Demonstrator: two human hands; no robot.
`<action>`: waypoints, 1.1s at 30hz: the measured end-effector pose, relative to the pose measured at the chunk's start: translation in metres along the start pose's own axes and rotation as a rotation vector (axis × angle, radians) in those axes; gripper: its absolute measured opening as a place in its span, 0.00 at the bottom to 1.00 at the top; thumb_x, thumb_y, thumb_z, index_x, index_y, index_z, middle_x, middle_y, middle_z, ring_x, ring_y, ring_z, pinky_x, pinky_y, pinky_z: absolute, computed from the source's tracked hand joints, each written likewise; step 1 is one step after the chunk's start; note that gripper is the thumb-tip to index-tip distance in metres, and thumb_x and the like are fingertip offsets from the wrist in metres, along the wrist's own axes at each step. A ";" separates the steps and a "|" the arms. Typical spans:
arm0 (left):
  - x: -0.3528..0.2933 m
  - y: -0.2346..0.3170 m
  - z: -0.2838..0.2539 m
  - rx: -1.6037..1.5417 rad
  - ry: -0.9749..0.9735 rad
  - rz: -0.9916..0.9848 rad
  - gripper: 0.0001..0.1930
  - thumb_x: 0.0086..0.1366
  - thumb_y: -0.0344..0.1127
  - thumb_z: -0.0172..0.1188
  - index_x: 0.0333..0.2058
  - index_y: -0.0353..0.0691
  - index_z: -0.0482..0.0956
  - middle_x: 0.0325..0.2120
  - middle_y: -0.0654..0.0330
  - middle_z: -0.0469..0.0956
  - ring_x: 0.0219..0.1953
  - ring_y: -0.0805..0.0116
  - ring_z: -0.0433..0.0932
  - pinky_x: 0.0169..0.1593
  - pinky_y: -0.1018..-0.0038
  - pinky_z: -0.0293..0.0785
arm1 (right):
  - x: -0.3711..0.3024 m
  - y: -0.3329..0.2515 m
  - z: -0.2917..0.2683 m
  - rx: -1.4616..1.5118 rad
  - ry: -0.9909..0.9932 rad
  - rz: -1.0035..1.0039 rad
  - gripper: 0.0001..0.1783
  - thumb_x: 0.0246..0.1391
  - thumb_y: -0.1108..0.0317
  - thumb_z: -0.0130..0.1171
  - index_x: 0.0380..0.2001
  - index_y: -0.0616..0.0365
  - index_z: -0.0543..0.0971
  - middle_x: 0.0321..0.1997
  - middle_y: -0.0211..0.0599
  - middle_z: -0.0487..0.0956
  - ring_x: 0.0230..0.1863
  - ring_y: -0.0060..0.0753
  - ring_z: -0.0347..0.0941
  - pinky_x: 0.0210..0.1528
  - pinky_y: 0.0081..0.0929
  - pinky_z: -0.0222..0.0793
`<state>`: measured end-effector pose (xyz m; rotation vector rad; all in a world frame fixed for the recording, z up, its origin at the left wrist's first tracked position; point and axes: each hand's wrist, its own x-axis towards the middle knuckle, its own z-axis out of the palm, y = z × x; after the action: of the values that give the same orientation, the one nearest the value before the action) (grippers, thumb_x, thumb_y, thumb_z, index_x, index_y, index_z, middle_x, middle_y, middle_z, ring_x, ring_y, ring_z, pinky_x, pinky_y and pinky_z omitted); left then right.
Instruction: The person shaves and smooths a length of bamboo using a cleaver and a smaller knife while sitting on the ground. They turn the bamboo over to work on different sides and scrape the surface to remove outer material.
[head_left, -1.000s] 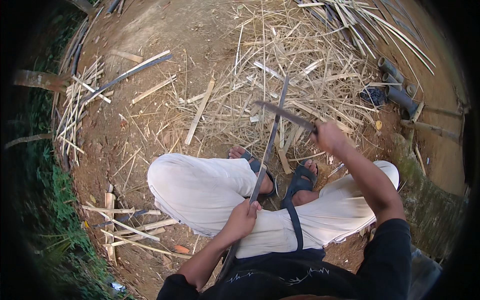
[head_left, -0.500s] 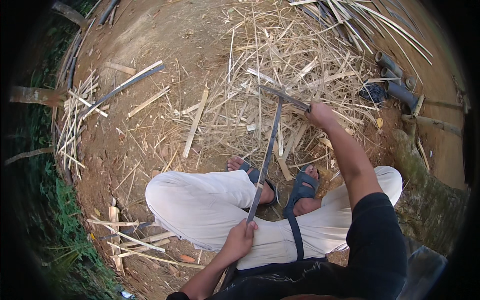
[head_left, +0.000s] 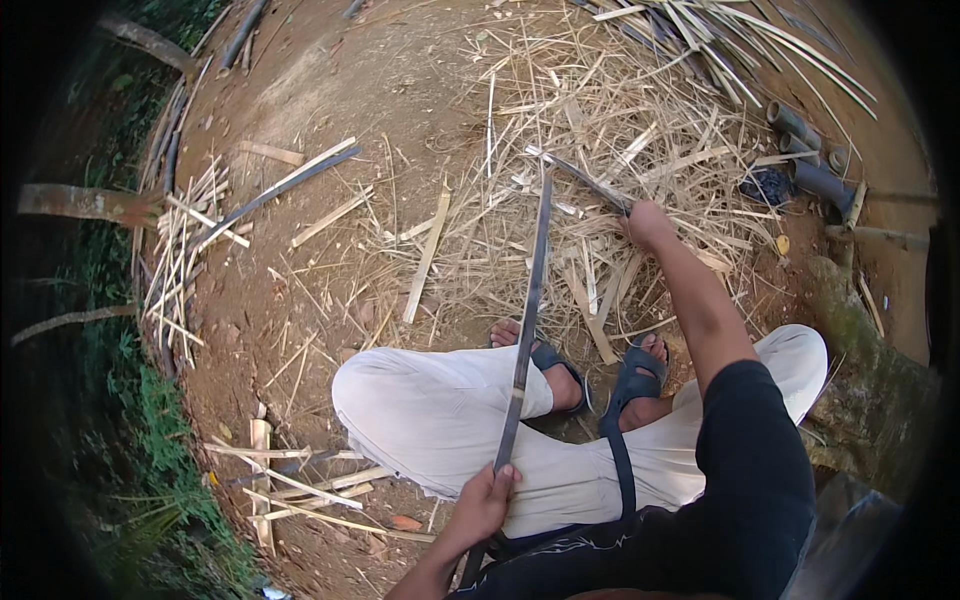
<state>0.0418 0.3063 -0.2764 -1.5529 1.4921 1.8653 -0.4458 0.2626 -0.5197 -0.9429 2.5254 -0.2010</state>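
My left hand is closed around the near part of a long dark bamboo strip, at my thigh. The strip rises away from me between my knees and ends over the shavings. My right hand grips a knife, its handle mostly hidden by my fingers. Its dark blade points left and away, with the tip at the strip's far end. Whether blade and strip touch, I cannot tell.
A wide heap of bamboo shavings covers the ground ahead of my sandalled feet. Split strips lie at the left, and more beside my left knee. Cut bamboo tubes and a mossy trunk stand at the right.
The whole view has shifted, moving the scene rightward. Against the ground, the strip's far end has swung left. The blade, which crossed the strip before, now meets its end nearer the tip.
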 end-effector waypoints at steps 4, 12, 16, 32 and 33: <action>0.021 0.031 -0.020 -0.333 -0.190 0.025 0.21 0.73 0.56 0.43 0.39 0.41 0.70 0.16 0.72 0.56 0.12 0.81 0.54 0.16 0.80 0.52 | -0.036 -0.021 -0.023 0.143 0.032 -0.036 0.22 0.53 0.55 0.59 0.31 0.70 0.79 0.33 0.61 0.80 0.39 0.61 0.78 0.43 0.47 0.73; 0.050 0.127 -0.064 -0.468 -0.226 0.405 0.27 0.73 0.62 0.35 0.38 0.41 0.69 0.15 0.73 0.55 0.11 0.84 0.52 0.14 0.83 0.49 | -0.139 -0.024 -0.008 0.161 0.118 0.025 0.24 0.51 0.54 0.61 0.30 0.71 0.78 0.32 0.63 0.79 0.38 0.63 0.78 0.42 0.50 0.74; 0.064 0.170 -0.080 -0.553 -0.135 0.652 0.25 0.74 0.59 0.36 0.38 0.41 0.67 0.16 0.72 0.56 0.11 0.83 0.52 0.13 0.83 0.49 | -0.154 -0.014 0.033 0.112 0.071 -0.007 0.21 0.50 0.57 0.64 0.32 0.69 0.79 0.35 0.60 0.80 0.40 0.61 0.78 0.44 0.47 0.74; 0.061 0.180 -0.105 -0.822 0.524 1.245 0.27 0.76 0.53 0.34 0.60 0.34 0.60 0.52 0.45 0.68 0.56 0.54 0.69 0.63 0.63 0.59 | -0.277 -0.148 -0.092 0.857 -0.009 -0.498 0.17 0.63 0.58 0.58 0.27 0.61 0.78 0.18 0.19 0.66 0.19 0.12 0.57 0.21 0.20 0.51; 0.056 0.161 -0.106 -0.532 0.990 1.261 0.30 0.74 0.53 0.41 0.62 0.35 0.57 0.57 0.44 0.61 0.61 0.52 0.62 0.64 0.59 0.57 | -0.270 -0.138 -0.092 0.878 0.027 -0.509 0.18 0.62 0.58 0.59 0.25 0.61 0.78 0.17 0.19 0.65 0.19 0.12 0.55 0.21 0.20 0.48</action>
<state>-0.0416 0.1295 -0.2287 -2.2059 3.1698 2.2622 -0.2240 0.3327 -0.3046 -1.1320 1.8183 -1.3355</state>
